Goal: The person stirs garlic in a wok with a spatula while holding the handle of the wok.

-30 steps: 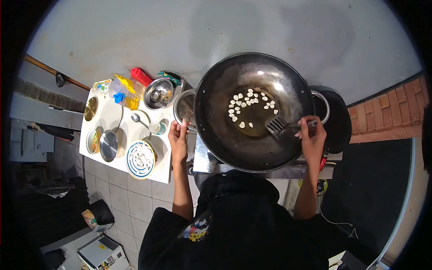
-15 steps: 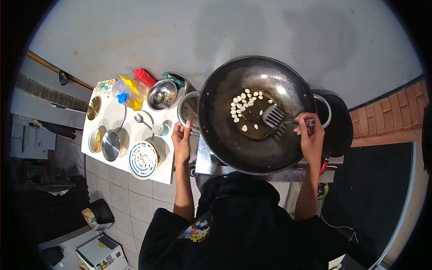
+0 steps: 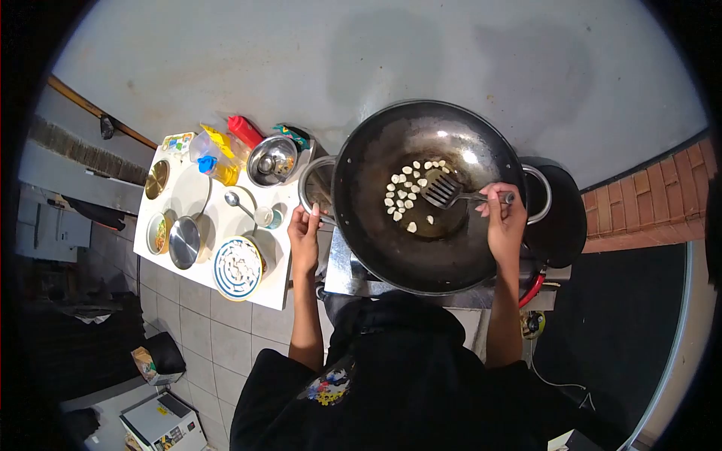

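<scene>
A large dark wok [image 3: 429, 263] fills the middle of the view, with a metal loop handle on either side. Pale sliced pieces that look like garlic [image 3: 401, 195] lie in a shiny film of oil at its bottom. My right hand [image 3: 505, 222] is closed round the handle of a slotted spatula [image 3: 441, 191], whose metal head rests among the right-hand pieces. On the wok's left side, my left hand [image 3: 304, 234] is closed on the lower part of the loop handle [image 3: 304, 184].
Left of the wok, a white table [image 3: 177, 259] bears a patterned plate of pale pieces [image 3: 239, 268], a steel bowl [image 3: 271, 160], an oil bottle [image 3: 224, 172], a red bottle [image 3: 244, 131] and a spoon [image 3: 235, 201]. A black pan [image 3: 556, 214] stands right of the wok.
My right hand has moved the spatula left and slightly up, into the pale pieces, pushing some of them closer together. My left hand keeps its hold on the wok handle.
</scene>
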### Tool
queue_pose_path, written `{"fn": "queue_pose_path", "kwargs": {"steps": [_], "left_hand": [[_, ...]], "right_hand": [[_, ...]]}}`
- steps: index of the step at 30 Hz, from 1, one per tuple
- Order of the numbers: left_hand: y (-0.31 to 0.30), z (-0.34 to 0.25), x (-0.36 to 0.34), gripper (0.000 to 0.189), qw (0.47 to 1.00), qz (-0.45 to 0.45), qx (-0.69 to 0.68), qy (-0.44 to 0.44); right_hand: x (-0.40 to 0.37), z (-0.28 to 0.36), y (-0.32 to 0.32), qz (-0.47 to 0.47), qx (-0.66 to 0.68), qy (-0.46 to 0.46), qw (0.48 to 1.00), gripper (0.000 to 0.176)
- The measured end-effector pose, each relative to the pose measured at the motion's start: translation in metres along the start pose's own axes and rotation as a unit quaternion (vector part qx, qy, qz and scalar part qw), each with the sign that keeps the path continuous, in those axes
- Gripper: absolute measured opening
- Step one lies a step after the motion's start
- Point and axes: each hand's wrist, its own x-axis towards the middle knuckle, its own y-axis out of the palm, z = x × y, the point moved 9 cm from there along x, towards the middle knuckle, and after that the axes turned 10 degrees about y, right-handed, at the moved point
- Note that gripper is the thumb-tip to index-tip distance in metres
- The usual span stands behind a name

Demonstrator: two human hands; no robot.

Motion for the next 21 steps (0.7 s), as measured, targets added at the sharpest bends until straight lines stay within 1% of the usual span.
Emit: {"fn": "queue_pose_path", "kwargs": {"steps": [1, 3, 5, 10, 13, 15, 16, 18, 21], "left_hand": [[-0.001, -0.001, -0.001, 0.024, 1.000, -0.003, 0.002, 0.000], [0.001, -0.002, -0.001, 0.023, 1.000, 0.004, 0.003, 0.001], [0.002, -0.004, 0.000, 0.023, 1.000, 0.006, 0.002, 0.004], [0.002, -0.003, -0.001, 0.023, 1.000, -0.003, -0.004, 0.003], [0.002, -0.005, -0.002, 0.021, 1.000, -0.010, 0.010, -0.012], [-0.001, -0.002, -0.002, 0.022, 1.000, -0.025, 0.004, -0.012], [0.000, -0.003, -0.003, 0.023, 1.000, -0.028, 0.003, -0.014], [0.000, -0.005, -0.003, 0.025, 0.999, -0.034, 0.007, -0.015], [0.000, -0.008, -0.005, 0.026, 0.998, -0.038, 0.038, -0.028]], "right_hand": [[-0.003, 0.007, -0.001, 0.004, 0.015, -0.013, 1.000, 0.008], [-0.005, 0.018, -0.009, 0.012, 0.004, -0.003, 1.000, 0.008], [-0.006, 0.028, -0.013, 0.023, -0.052, -0.003, 0.998, 0.009], [0.000, 0.018, -0.028, 0.007, -0.109, 0.012, 0.994, 0.009], [0.004, 0.000, -0.022, 0.013, -0.078, 0.020, 0.997, 0.008], [0.005, -0.009, -0.005, 0.044, -0.028, 0.032, 0.998, 0.008], [0.005, -0.007, 0.005, 0.066, 0.003, 0.011, 0.998, 0.006], [0.004, 0.002, 0.011, 0.085, 0.012, 0.002, 0.996, 0.006], [0.003, 0.019, -0.001, 0.096, 0.027, -0.011, 0.995, 0.005]]}}
